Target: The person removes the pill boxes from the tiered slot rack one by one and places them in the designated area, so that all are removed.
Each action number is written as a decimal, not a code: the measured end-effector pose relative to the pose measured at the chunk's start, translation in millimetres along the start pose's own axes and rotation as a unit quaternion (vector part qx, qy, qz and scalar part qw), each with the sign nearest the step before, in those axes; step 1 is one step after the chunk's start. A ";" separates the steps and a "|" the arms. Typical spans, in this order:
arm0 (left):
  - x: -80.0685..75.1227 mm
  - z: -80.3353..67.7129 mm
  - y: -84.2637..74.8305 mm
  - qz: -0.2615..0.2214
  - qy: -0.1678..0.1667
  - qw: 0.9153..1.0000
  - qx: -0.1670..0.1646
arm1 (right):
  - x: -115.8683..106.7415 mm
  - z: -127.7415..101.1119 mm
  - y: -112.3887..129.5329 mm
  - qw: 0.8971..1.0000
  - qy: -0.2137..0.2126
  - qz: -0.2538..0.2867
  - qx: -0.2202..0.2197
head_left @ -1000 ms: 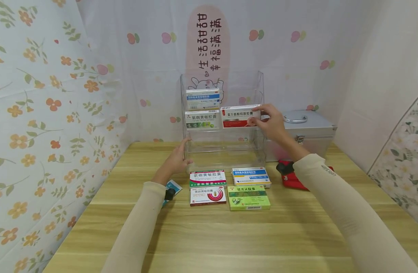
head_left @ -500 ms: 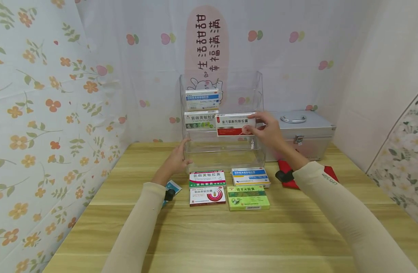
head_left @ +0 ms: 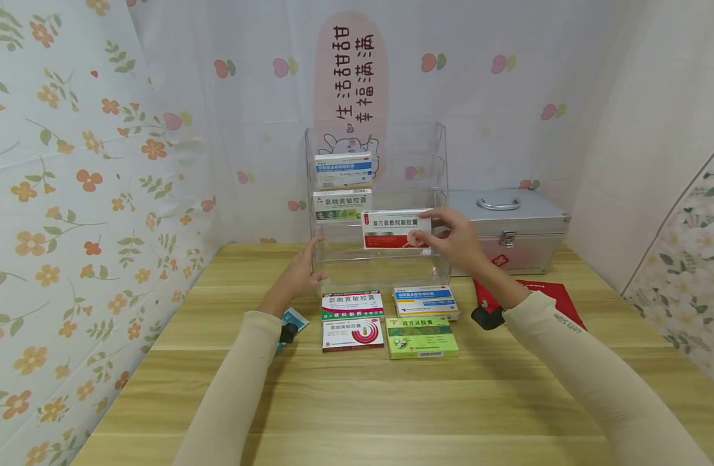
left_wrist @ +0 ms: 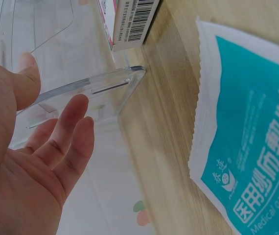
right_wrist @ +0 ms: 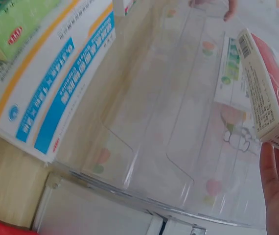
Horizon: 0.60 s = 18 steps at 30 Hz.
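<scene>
My right hand (head_left: 457, 243) pinches a red-and-white medicine box (head_left: 391, 226) by its right end, thumb in front. The box is upright and face forward, overlapping the lower tiers of a clear plastic tiered rack (head_left: 386, 272). My left hand (head_left: 298, 275) holds the rack's left side edge, with thumb and fingers on either side of the clear panel (left_wrist: 85, 85). On the rack's left side, a blue-and-white medicine box (head_left: 344, 171) stands above a green-and-white one (head_left: 342, 206).
Before the rack lie a green-and-red box (head_left: 352, 305), a white box with pink rings (head_left: 352, 335), a blue-and-yellow box (head_left: 426, 303) and a light green box (head_left: 422, 338). A teal gauze packet (left_wrist: 257, 132) is beside the left wrist. A silver case (head_left: 520, 226) and red pouch (head_left: 551, 298) are right.
My right hand has brought the red-and-white box down and slightly left, from beside the green-and-white box to below its level. The left hand stays on the rack.
</scene>
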<state>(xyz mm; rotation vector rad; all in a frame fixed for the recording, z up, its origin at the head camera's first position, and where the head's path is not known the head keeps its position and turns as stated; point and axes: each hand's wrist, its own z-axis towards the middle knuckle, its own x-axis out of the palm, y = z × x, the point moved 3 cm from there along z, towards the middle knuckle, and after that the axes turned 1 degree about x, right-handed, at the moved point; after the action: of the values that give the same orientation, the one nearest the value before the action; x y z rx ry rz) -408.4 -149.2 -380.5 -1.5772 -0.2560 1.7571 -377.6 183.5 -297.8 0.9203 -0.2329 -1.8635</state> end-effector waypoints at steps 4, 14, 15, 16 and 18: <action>0.8 0.1 0.2 0.004 0.005 1.000 -0.002 | 3.4 -7.0 2.9 1.000 0.005 0.020 -0.004; 1.5 0.7 1.0 0.004 0.002 1.000 0.004 | 13.1 -26.5 16.6 0.999 0.012 0.001 0.032; 1.4 0.7 0.9 0.004 0.002 1.000 0.005 | 13.8 -27.9 17.8 0.999 0.012 0.001 0.038; 1.3 0.7 0.9 0.004 0.002 1.000 0.006 | 14.4 -29.3 19.2 0.999 0.013 0.001 0.043; 1.4 0.8 0.8 0.005 0.002 1.000 0.006 | 15.4 -32.3 21.4 0.998 0.015 0.004 0.056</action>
<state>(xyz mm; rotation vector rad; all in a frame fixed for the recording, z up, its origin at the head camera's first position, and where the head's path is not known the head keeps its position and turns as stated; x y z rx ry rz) -409.5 -148.6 -381.8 -1.5756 -0.2370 1.7607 -343.7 167.8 -316.3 1.0218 -0.3247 -1.8420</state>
